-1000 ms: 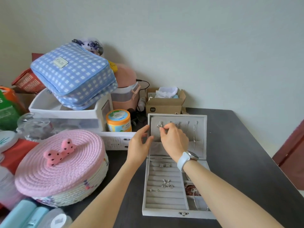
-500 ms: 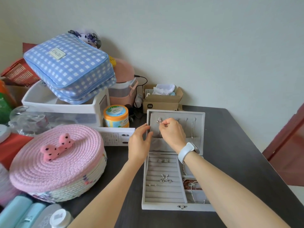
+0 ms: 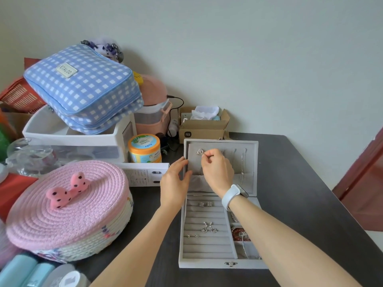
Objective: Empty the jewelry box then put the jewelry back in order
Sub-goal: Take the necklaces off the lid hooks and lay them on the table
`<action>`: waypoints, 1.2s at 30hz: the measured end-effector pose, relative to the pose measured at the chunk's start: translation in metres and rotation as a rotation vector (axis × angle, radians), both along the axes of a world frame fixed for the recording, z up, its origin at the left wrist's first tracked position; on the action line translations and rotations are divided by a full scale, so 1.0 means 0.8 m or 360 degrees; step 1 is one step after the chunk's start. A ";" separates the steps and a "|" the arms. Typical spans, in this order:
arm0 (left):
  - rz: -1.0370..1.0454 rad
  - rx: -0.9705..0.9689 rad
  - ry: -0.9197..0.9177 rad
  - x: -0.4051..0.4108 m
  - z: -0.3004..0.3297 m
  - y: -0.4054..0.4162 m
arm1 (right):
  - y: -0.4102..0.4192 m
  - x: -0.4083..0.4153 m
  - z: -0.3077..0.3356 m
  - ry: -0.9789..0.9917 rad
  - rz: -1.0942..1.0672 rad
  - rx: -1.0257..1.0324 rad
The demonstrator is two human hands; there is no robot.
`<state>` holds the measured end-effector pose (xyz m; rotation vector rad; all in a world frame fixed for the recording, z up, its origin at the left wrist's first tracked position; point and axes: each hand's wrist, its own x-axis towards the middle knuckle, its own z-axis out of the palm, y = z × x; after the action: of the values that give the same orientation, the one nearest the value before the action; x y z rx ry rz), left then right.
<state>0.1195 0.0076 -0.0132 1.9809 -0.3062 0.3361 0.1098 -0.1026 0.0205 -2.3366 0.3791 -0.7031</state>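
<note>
**Right hand working a necklace at the lid of the open jewelry box**

A grey jewelry box [image 3: 209, 264] is sitting open on the dark desk [image 3: 294, 204], its lid [image 3: 251, 162] standing upright at the far side. The right hand [image 3: 217, 170], wearing a pale wristband [image 3: 230, 196], is reaching up against the lid's padded inside, and its grip is pinching a thin silver necklace [image 3: 200, 152] near the top left of the lid, where the pendant is hanging just beside the fingertips. The left hand [image 3: 175, 183] is resting against the lid's left edge with its fingers nearly straight, its grip released and grasping nothing. Another fine chain [image 3: 242, 168] is hanging down the right part of the lid.

In the tray below, rings [image 3: 205, 204] are sitting in a far slot of the ridged section, a cluster of silver earrings [image 3: 208, 227] is lying near the middle, and two small studs [image 3: 192, 236] are lying to its left. A reddish beaded bracelet [image 3: 238, 233] is lying in the right compartment, partly hidden by the right forearm.

Left of the box, a pink woven basket [image 3: 68, 212] with a bow on its lid is standing on the desk, with a blue checked pouch [image 3: 83, 90] and an orange jar [image 3: 144, 148] behind it. A cardboard box [image 3: 202, 131] is standing behind the lid.
</note>
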 end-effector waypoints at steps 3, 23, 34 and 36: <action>-0.0021 -0.0022 0.0030 -0.003 0.000 0.000 | -0.005 0.004 0.010 -0.0153 0.0035 0.0039; -0.0496 -0.0360 0.0100 -0.093 0.099 0.002 | -0.018 -0.101 0.189 -0.0608 0.0776 0.1026; -0.1017 -0.0611 0.0832 -0.247 0.077 -0.049 | -0.109 -0.246 0.109 -0.0366 0.0547 0.1282; -0.1000 -0.0593 0.0969 -0.267 0.055 -0.057 | -0.131 -0.271 0.076 -0.0235 0.0444 0.1319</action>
<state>-0.0944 -0.0379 0.0308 1.4381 -0.4126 -0.5668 -0.1069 -0.2076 0.0812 -1.5019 0.2104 -0.4538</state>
